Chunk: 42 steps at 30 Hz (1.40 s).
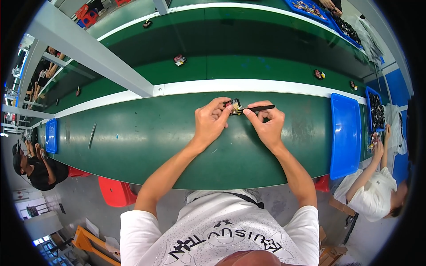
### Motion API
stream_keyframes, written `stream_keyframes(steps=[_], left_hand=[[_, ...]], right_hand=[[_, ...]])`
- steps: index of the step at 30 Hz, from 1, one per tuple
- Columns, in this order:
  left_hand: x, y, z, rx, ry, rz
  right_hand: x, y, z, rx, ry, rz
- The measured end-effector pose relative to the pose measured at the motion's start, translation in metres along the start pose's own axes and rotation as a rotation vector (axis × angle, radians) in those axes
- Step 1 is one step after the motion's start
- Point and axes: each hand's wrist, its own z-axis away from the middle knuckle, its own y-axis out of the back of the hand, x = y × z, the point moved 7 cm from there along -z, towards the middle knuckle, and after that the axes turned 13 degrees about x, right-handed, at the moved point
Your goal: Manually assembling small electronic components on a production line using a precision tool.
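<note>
Near the far side of the green bench (177,164), my left hand (208,120) grips a small black electronic part (235,104) with yellow and red bits between thumb and fingers. My right hand (269,126) is closed on dark tweezers (262,107). Their tips meet the part at its right side. The fingers cover some of the part, so its exact kind does not show.
A large blue tray (345,137) lies on the right, a smaller blue tray (51,136) far left. A thin metal strip (92,135) rests on the bench. Beyond the white rail (248,84), similar parts (179,60) dot a green belt. A grey post (97,57) slants left. Co-workers sit at both sides.
</note>
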Motion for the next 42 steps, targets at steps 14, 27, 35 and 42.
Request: stream_keyframes(steps=[14, 27, 35, 42], left_hand=[[0.004, -0.003, 0.002, 0.000, 0.000, -0.005], [0.012, -0.010, 0.007, -0.067, 0.019, 0.081], [0.020, -0.014, 0.010, -0.033, -0.056, 0.061], [0.015, -0.016, 0.008, -0.084, 0.040, 0.108]], right_hand=[[-0.008, 0.005, 0.002, 0.031, 0.089, 0.003], [0.010, 0.004, 0.003, -0.064, -0.433, -0.305], [0.012, 0.007, 0.002, -0.061, -0.394, -0.343], [0.009, 0.011, 0.000, -0.051, -0.326, -0.318]])
